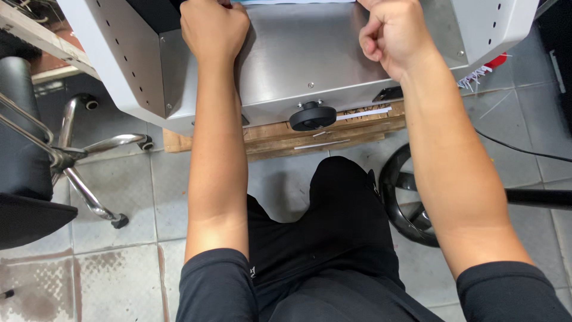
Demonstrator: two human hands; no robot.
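On the far edge of the metal machine lies a pale sheet, mostly out of view. My left hand and right hand rest fisted on the top; whether they pinch it I cannot tell. Uneven pressure could skew the sheet.

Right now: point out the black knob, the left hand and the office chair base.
black knob (312, 115), head view, on the top of its round disc.
left hand (214, 27), head view, on the back of the fist.
office chair base (89, 158), head view, on a chrome leg.
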